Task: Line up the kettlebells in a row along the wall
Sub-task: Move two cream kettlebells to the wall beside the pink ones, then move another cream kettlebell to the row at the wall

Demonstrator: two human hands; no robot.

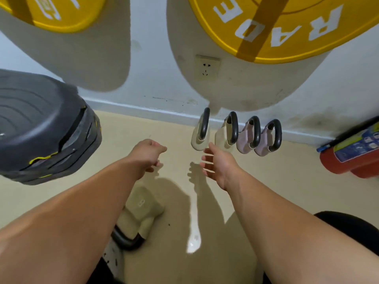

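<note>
Four stand upright in a row on the floor (287,181) against the wall (155,83): a cream kettlebell (198,141), a second cream kettlebell (222,138), a mauve kettlebell (244,142) and a second mauve kettlebell (263,144). Their dark handles are up, the loops nearly edge-on to me. A fifth kettlebell (141,208), cream and marked 8, lies tipped near me, handle pointing back at me. My left hand (148,155) has its fingers loosely curled, my right hand (217,165) has them spread; both hold nothing.
</note>
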